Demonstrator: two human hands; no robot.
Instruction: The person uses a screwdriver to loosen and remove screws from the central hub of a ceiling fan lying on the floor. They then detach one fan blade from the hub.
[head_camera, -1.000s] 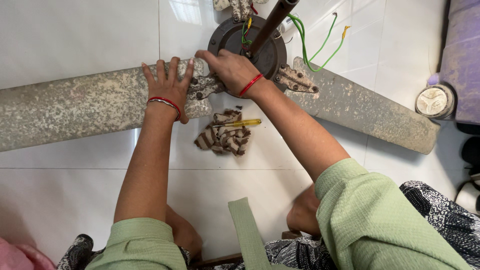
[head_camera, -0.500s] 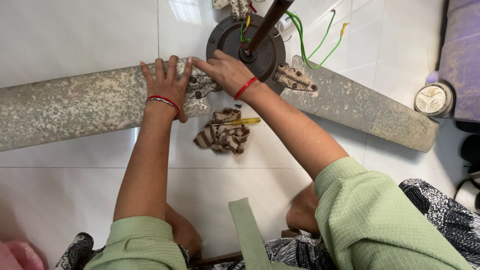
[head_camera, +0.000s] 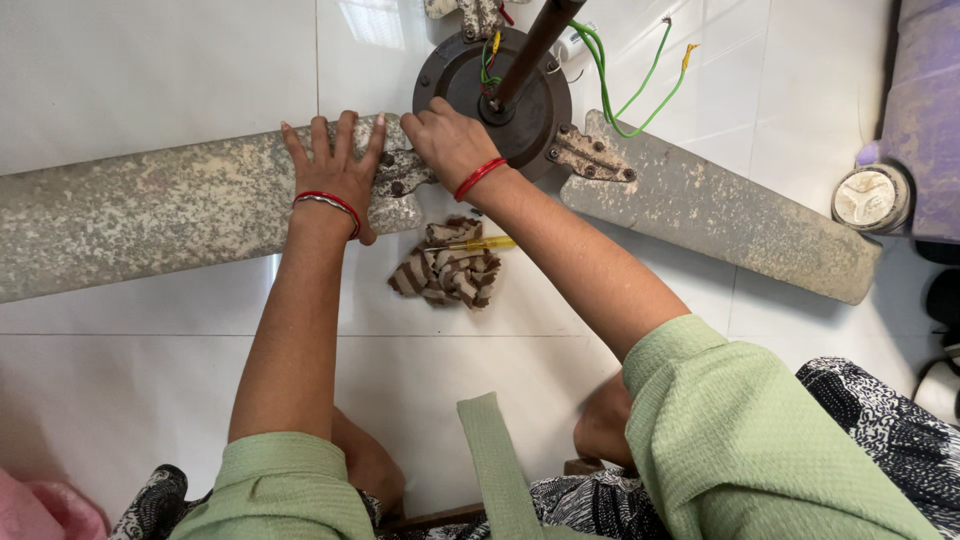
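Head view: you are looking down at a dismantled ceiling fan on a white tiled floor (head_camera: 150, 420). Your left hand (head_camera: 335, 165) lies flat on the near end of the long, mottled grey fan blade (head_camera: 150, 215) that runs off to the left, fingers spread apart and pressing on the metal, a red bangle at the wrist. Your right hand (head_camera: 450, 140) rests just right of it, on the rusty blade bracket (head_camera: 400, 175) where the blade meets the round dark motor housing (head_camera: 530, 110); its fingers are curled together at the bracket, but you cannot tell whether they pinch a screw or only touch it. A brown down-rod (head_camera: 535, 45) rises from the housing's centre, with green and yellow wires (head_camera: 625, 85) looping to the right. A second grey blade (head_camera: 730, 215) angles off to the right from its own bracket. Near you, below the hands, a crumpled brown-and-cream striped rag (head_camera: 445, 270) lies on the floor with a yellow-handled screwdriver (head_camera: 480, 243) resting on it. At the far right stands a small round metal tin (head_camera: 870, 197); what it holds is unclear.
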